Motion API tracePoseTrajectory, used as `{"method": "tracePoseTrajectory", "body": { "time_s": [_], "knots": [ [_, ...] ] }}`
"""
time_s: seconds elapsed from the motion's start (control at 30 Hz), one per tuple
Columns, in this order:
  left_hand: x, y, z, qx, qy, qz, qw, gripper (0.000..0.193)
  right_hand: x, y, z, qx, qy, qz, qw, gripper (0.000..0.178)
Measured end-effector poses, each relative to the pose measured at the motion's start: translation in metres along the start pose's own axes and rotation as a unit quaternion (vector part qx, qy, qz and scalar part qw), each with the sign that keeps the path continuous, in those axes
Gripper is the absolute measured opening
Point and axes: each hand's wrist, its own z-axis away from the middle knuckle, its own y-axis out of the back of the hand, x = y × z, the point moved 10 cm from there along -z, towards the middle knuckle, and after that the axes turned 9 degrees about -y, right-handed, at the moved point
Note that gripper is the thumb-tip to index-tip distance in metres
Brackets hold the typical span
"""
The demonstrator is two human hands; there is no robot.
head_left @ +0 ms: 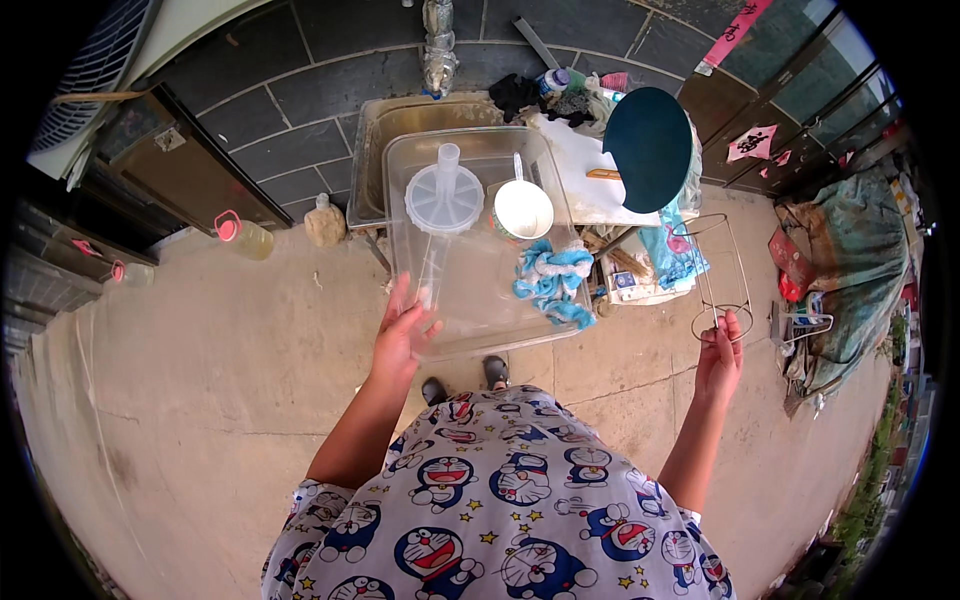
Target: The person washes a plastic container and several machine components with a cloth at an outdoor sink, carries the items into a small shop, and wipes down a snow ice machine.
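In my right hand point(720, 355) is a thin wire rack point(745, 270), pinched at its lower ring and held upright out to the right. My left hand point(402, 330) has its fingers apart at the near left corner of a clear plastic tub point(460, 335); I cannot tell whether it touches the rim. Inside the tub are a white ribbed plastic disc with an upright tube point(445, 200), a white cup point(523, 209) with a handle sticking out, and a blue and white cloth point(552, 275) draped over the right side.
A metal sink point(375, 125) lies under the tub, below a foil-wrapped pipe point(440, 50). On the right, a dark green oval panel point(650, 150) stands above a white board point(570, 165). Jugs point(245, 238) sit at left; a tarp-covered heap point(850, 270) stands far right.
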Motion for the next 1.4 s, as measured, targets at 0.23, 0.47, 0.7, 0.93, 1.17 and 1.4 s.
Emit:
{"method": "tracePoseTrajectory", "body": {
  "time_s": [0.23, 0.47, 0.7, 0.93, 1.17, 1.4],
  "knots": [
    [-0.022, -0.008, 0.014, 0.034, 0.010, 0.012, 0.999, 0.059, 0.087, -0.244, 0.076, -0.308, -0.164, 0.154, 0.924, 0.036],
    [-0.017, -0.010, 0.023, 0.046, 0.000, 0.011, 0.999, 0.059, 0.149, -0.268, 0.104, -0.346, -0.106, 0.236, 0.902, 0.036],
    [-0.014, -0.013, 0.022, 0.046, -0.014, 0.001, 0.999, 0.066, 0.159, -0.272, 0.104, -0.315, -0.071, 0.242, 0.915, 0.035],
    [-0.010, -0.013, 0.019, 0.055, -0.017, -0.005, 0.998, 0.062, 0.154, -0.284, 0.112, -0.331, 0.062, 0.421, 0.842, 0.036],
    [-0.007, -0.016, 0.008, 0.013, -0.019, -0.024, 0.999, 0.065, 0.155, -0.293, 0.113, -0.392, 0.171, 0.450, 0.784, 0.032],
    [-0.005, -0.013, 0.007, 0.020, -0.012, -0.012, 1.000, 0.063, 0.133, -0.280, 0.094, -0.327, 0.166, 0.442, 0.818, 0.015]
  ]
}}
